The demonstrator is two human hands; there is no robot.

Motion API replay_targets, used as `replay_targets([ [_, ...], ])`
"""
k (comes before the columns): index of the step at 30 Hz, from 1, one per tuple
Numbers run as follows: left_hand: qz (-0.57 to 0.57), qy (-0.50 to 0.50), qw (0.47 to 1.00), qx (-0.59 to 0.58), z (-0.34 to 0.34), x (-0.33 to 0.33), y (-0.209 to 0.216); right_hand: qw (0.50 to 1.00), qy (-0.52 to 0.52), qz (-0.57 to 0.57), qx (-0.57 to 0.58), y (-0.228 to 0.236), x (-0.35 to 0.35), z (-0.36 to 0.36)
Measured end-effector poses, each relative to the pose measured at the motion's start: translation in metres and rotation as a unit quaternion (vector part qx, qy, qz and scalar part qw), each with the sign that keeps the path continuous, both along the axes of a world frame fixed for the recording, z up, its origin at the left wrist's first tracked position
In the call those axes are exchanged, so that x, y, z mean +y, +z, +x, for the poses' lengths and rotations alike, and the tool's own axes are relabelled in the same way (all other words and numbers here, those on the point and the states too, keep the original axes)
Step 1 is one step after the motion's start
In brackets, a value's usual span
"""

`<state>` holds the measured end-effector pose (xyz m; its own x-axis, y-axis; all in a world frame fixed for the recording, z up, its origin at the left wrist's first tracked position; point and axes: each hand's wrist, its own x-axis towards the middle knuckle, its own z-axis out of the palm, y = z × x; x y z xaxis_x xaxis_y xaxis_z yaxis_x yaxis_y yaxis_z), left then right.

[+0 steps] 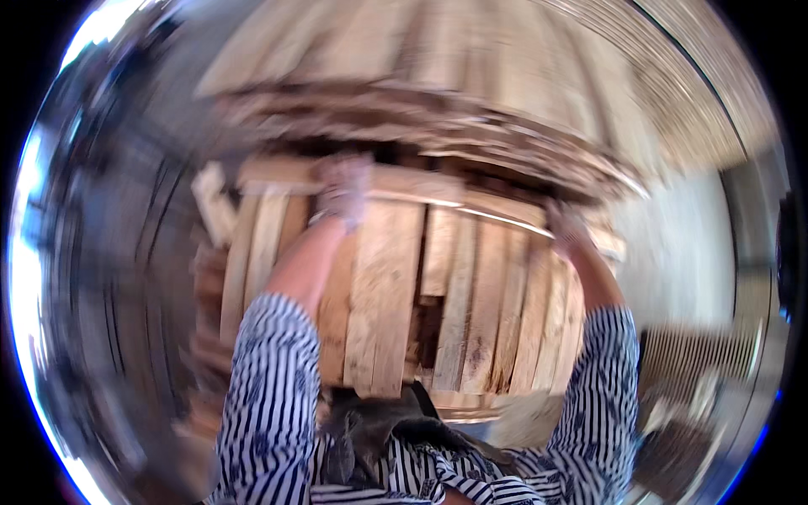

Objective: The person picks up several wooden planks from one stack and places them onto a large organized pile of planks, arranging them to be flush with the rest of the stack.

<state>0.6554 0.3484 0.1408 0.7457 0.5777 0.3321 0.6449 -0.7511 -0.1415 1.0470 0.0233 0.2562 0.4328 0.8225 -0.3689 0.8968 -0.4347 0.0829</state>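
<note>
A stack of wooden boards (379, 295) lies in front of me, its planks side by side and pointing away from me. Across its far end runs a crosswise wooden board (412, 183). My left hand (343, 187) is closed over this board, left of its middle. A second crosswise wooden board (505, 210) continues to the right, and my right hand (569, 229) is closed at its right part. Both hands are blurred by motion, and the fingertips are hidden at the far edge. Both look pale, perhaps gloved.
Beyond the crosswise boards rises a larger pile of wide planks (471, 50) with rough, layered edges. A dark gap (429, 328) shows between planks near me. A short wood piece (215, 202) juts out at left. Ribbed stacked material (699, 362) stands at lower right.
</note>
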Motion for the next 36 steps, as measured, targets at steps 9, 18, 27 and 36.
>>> replay_targets([
  [9, -0.241, 0.13, 0.958, -0.085, -0.204, -0.13, 0.101, 0.97, -0.05, 0.224, -0.085, -0.053, -0.069, -0.09],
  [18, -0.499, 0.267, 0.82, -0.084, -0.35, -0.07, 0.045, 0.913, 0.178, 0.363, 0.058, -0.024, -0.012, -0.274],
  [27, -0.525, 0.208, 0.778, -0.275, -0.38, -0.076, 0.017, 0.81, 0.357, 0.344, 0.314, 0.033, 0.175, -0.597],
  [36, -0.574, 0.431, 0.38, -0.584, -0.516, -0.253, -0.062, 0.918, 0.259, -0.019, 0.301, -0.156, 0.338, -0.827],
])
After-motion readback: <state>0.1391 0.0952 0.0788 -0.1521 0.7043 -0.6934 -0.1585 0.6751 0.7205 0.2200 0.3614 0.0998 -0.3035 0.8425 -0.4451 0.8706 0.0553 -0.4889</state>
